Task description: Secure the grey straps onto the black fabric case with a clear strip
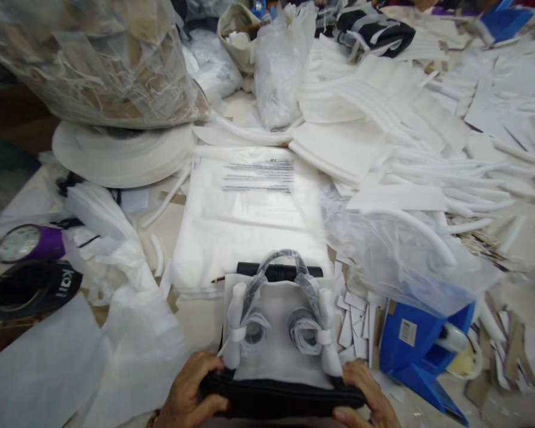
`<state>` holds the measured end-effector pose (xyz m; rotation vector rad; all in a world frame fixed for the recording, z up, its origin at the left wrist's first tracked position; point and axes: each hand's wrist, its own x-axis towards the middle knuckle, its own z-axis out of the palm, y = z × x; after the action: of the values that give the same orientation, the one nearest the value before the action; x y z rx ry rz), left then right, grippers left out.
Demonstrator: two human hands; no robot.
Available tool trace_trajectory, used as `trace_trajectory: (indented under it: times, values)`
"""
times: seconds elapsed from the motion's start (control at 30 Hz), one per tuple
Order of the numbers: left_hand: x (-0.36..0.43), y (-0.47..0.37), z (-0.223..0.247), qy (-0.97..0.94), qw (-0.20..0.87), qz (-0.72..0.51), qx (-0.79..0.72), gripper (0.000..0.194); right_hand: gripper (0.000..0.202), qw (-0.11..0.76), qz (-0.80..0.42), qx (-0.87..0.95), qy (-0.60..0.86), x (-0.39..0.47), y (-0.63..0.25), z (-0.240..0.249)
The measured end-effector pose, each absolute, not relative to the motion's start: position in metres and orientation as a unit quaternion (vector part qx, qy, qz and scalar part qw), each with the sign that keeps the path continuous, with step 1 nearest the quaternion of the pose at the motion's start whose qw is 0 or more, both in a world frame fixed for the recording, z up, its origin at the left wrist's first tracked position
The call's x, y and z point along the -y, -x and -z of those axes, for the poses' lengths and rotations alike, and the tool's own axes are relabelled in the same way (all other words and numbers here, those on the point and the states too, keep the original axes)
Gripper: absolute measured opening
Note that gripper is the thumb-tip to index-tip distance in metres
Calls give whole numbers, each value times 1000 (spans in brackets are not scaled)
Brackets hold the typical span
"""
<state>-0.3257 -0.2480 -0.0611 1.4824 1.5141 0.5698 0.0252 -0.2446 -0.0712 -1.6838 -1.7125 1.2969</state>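
Two hands (pixel 191 389) grip a black bag (pixel 283 396) over a table (pixel 200 326) littered with white strips (pixel 446 172) and plastic bags (pixel 249 223).

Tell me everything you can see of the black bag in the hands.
The black bag is at bottom centre, its dark near edge held at the ends by the left hand and right hand. Beyond that edge lies a whitish sheet, with a plastic-wrapped handle arching away between white wraps. I cannot tell its material, or whether it is open.
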Motion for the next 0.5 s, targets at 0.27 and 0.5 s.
trace_trajectory:
  times: [0.27,0.5]
  values:
    - [244,316,77,-445,520,-154,-713,34,38,172,-519,401,735,239,3,83]
    - [233,309,82,-377,550,-127,-734,39,39,136,-558,357,737,218,17,73]
